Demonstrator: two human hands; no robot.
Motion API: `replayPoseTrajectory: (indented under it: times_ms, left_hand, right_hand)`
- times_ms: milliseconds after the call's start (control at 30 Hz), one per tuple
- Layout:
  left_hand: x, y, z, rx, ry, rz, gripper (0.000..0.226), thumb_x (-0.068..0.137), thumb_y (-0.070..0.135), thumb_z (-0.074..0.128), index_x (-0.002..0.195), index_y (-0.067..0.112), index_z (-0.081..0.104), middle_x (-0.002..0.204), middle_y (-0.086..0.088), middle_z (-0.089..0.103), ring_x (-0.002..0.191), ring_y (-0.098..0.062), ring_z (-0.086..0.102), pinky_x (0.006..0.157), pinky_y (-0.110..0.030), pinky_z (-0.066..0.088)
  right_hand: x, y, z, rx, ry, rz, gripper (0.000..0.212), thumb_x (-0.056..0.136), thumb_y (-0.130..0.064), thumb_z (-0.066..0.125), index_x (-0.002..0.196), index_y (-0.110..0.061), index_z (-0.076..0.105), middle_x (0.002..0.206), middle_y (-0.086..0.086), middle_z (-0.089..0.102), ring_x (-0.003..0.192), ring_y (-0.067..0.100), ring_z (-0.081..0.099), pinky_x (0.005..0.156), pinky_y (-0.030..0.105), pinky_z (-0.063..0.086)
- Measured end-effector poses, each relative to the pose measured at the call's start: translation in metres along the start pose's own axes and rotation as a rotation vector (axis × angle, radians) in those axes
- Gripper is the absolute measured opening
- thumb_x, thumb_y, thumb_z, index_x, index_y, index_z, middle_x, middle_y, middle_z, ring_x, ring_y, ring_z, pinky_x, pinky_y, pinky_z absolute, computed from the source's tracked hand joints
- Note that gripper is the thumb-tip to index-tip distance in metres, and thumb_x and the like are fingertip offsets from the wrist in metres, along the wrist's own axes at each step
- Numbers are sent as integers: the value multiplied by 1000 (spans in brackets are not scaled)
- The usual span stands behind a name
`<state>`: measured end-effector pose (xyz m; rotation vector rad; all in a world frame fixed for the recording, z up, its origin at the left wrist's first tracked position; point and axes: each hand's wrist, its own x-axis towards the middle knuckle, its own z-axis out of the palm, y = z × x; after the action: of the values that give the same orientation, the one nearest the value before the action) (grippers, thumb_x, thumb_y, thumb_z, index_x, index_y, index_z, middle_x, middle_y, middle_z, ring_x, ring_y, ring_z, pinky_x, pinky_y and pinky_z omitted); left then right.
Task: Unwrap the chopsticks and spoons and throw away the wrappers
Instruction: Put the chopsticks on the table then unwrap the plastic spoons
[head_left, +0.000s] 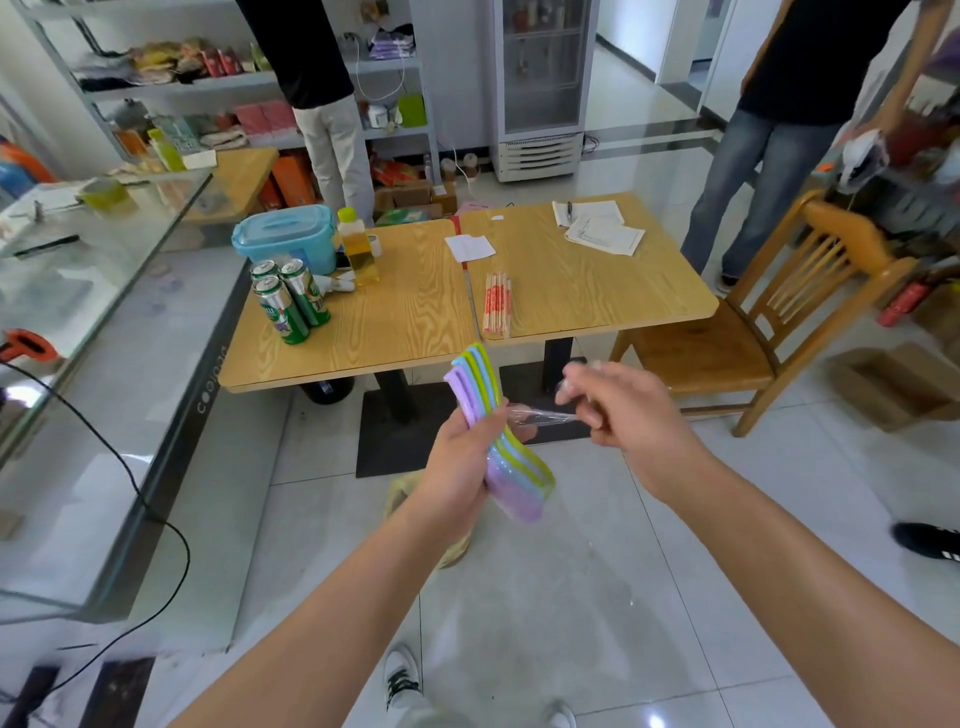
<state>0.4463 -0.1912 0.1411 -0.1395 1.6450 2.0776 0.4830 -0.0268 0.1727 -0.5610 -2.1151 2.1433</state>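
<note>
My left hand (460, 467) grips a stack of pastel spoons (517, 491), purple, blue and green, held above the floor in front of the tables. My right hand (631, 410) pinches a strip of clear plastic wrapper (540, 417) that stretches from the spoon stack to its fingers. Several wrapped chopsticks (497, 304) in red-and-white paper sleeves lie near the front edge of the right wooden table (597, 296).
The left table (395, 322) carries three green cans (288, 306), a blue lidded box (285, 236) and an oil bottle (357, 254). Papers (602, 231) lie on the right table. A wooden chair (753, 332) stands right. Two people stand behind. A woven basket (452, 551) sits under my left arm.
</note>
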Motion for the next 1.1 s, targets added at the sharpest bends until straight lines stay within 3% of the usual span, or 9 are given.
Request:
replayPoseTrajectory:
  times_ms: [67,133,333,433,533,700,867,1000,1100]
  left_hand:
    - [-1,1,3,-58,-43,-29,13,99,13,53,104,8,64,94,-12,73,96,-29,70,91,-48,54]
    - [-2,4,8,-159,-22,-88,11,98,11,53,100,7,63,82,-9,74,81,-23,72,82,-42,56]
    - [-1,10,4,-441,-58,-189,17,84,10,55,100,6,61,85,-15,64,89,-34,63,93,-49,49]
    - [0,13,2,-485,-9,-187,8,87,16,57,85,7,56,67,-10,61,71,-28,65,75,-42,55]
    - [4,10,1,-442,102,-139,28,96,34,59,81,10,57,71,-4,61,62,-17,68,58,-32,57]
    - [10,9,1,-435,163,-30,38,96,38,55,113,4,57,98,-7,72,94,-24,72,75,-43,59]
    - [4,18,7,-554,116,9,32,99,37,52,88,9,62,81,-1,78,78,-19,76,77,-47,57]
    - [7,22,-3,-696,2,27,22,101,30,51,96,9,52,102,-7,65,105,-26,71,87,-52,57]
    - [6,30,-2,-765,-69,-12,30,101,35,50,83,11,52,87,-4,64,97,-23,74,88,-50,56]
  right_hand:
    - [-6,1,9,-651,-22,-204,29,91,-36,62,110,-14,67,93,-14,64,79,-2,57,66,15,44]
    - [-14,1,17,-1067,-157,-276,40,92,-45,58,124,-21,58,110,-6,62,96,10,59,74,26,49]
    - [-18,-8,26,-1294,-138,-372,26,100,-35,45,100,-19,64,84,-3,54,84,17,55,68,37,50]
    - [-18,-4,27,-1244,-148,-436,29,101,-38,43,97,-19,63,84,-4,53,82,15,52,67,34,46]
    - [-23,2,29,-1162,-126,-536,29,99,-42,45,91,-20,60,82,-7,54,78,13,52,62,30,42]
    - [-35,5,37,-1068,-103,-581,29,97,-44,49,78,-22,52,67,-10,47,69,13,50,56,31,38]
    - [-46,18,50,-812,-169,-386,45,95,-44,54,60,-16,45,51,-1,39,51,17,39,49,28,28]
    - [-46,19,52,-412,-205,-60,57,90,-43,64,73,10,51,60,7,38,52,12,33,51,25,28]
    - [-47,19,49,-289,-268,91,58,85,-54,66,66,-5,40,65,8,33,49,11,27,47,19,24]
